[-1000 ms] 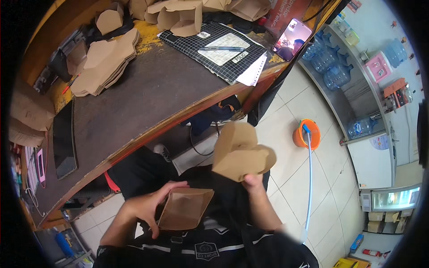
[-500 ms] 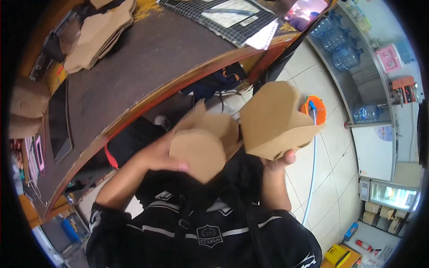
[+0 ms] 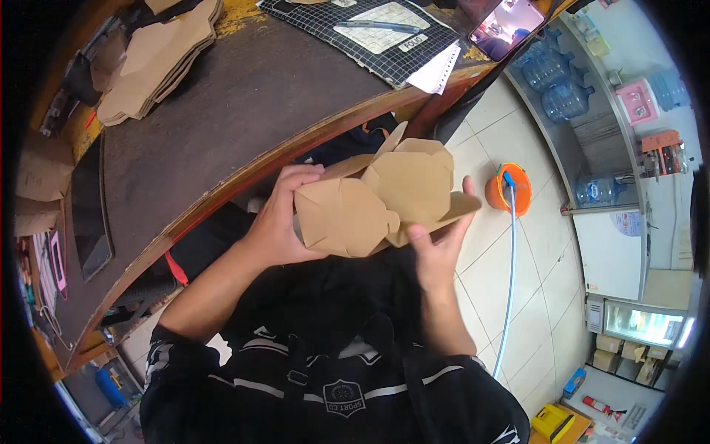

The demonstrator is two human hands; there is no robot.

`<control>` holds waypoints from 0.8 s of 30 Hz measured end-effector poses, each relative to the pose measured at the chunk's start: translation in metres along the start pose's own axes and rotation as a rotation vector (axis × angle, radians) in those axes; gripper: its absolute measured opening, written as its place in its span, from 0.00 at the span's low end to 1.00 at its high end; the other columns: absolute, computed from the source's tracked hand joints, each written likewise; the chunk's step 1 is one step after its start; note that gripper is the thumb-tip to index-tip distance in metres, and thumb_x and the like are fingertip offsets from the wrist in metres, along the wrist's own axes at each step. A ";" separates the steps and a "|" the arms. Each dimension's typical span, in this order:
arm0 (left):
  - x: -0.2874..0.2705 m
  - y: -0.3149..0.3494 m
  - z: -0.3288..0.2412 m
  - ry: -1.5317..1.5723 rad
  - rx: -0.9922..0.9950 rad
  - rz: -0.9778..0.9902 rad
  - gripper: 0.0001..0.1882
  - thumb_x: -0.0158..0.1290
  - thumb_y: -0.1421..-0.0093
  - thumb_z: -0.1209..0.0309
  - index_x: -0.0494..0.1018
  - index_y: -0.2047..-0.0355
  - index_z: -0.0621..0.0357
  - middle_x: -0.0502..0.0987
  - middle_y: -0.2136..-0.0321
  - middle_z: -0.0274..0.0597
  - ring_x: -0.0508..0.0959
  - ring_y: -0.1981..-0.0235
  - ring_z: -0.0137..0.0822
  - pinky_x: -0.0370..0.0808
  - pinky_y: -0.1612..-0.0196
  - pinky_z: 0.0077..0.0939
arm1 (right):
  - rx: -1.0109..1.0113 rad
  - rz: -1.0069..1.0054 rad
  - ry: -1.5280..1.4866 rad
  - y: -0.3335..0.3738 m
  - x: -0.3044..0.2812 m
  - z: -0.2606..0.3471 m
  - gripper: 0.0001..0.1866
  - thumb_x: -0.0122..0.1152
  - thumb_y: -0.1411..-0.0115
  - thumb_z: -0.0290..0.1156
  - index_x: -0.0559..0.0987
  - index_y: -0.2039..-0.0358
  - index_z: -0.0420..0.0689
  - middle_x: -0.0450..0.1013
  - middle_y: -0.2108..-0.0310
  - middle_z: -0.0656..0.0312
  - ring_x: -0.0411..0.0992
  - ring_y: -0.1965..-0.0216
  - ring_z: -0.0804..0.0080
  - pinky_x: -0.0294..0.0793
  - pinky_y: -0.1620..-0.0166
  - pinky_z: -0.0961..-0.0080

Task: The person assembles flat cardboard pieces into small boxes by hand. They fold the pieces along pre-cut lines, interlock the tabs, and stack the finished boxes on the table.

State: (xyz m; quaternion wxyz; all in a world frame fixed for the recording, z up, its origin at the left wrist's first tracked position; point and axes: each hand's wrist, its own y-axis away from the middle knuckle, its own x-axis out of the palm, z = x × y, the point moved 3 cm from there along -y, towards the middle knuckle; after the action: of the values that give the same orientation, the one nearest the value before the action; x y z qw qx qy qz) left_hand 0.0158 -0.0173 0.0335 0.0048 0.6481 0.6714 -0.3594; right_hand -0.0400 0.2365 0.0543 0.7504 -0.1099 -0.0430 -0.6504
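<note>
Two brown cardboard food boxes are in my hands in front of my chest, touching each other. My left hand (image 3: 281, 222) is closed round the left box (image 3: 344, 214), fingers over its top edge. The folded, interlocked panels of that box face up. Behind it and to the right, the other box (image 3: 410, 177) shows broad panels and flaps standing out. My right hand (image 3: 441, 248) grips this one low on its right side, thumb in front and fingers behind a flap. Where the two boxes meet is partly hidden.
A stack of flat cardboard blanks (image 3: 159, 63) lies on the dark desk (image 3: 222, 111). A black gridded folder (image 3: 370, 37) with a pen and a phone (image 3: 506, 28) are farther right. An orange bucket (image 3: 509, 191) with a blue-handled pole stands on the tiled floor.
The right box has moved left and turned, coming up against the left one. The left box has turned so its folded panels face up, and my left hand has shifted up its side.
</note>
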 end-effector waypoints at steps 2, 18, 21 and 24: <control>0.005 0.004 0.005 0.059 0.039 -0.035 0.59 0.83 0.65 0.64 0.58 0.36 0.56 0.66 0.38 0.60 0.71 0.36 0.56 0.69 0.34 0.49 | -0.098 0.061 0.106 0.009 0.003 -0.018 0.65 0.85 0.48 0.39 0.45 0.24 0.42 0.58 0.32 0.49 0.60 0.30 0.57 0.61 0.29 0.58; -0.006 0.000 0.001 0.152 0.128 0.060 0.57 0.82 0.60 0.62 0.60 0.34 0.56 0.69 0.40 0.54 0.73 0.39 0.54 0.71 0.36 0.48 | -0.117 0.867 0.656 -0.014 -0.027 0.031 0.21 0.66 0.39 0.26 0.80 0.44 0.41 0.80 0.49 0.52 0.79 0.51 0.55 0.76 0.46 0.64; 0.002 -0.001 -0.005 0.166 0.215 0.130 0.56 0.81 0.59 0.63 0.60 0.34 0.56 0.69 0.40 0.54 0.72 0.38 0.55 0.71 0.36 0.49 | -0.100 1.009 0.622 -0.002 0.000 0.026 0.27 0.68 0.39 0.29 0.76 0.38 0.45 0.76 0.42 0.51 0.74 0.41 0.49 0.73 0.39 0.60; 0.009 0.002 -0.009 0.112 0.209 0.216 0.57 0.81 0.60 0.63 0.59 0.33 0.55 0.69 0.40 0.55 0.72 0.38 0.56 0.72 0.36 0.49 | -0.073 1.137 0.639 0.010 0.017 0.007 0.32 0.69 0.38 0.34 0.72 0.34 0.48 0.71 0.36 0.51 0.69 0.35 0.50 0.70 0.35 0.60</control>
State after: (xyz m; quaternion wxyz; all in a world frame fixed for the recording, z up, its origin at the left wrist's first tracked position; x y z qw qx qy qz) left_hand 0.0198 -0.0050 0.0351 -0.0616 0.7324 0.5559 -0.3882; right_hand -0.0267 0.2234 0.0638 0.9489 0.0579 0.2693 -0.1540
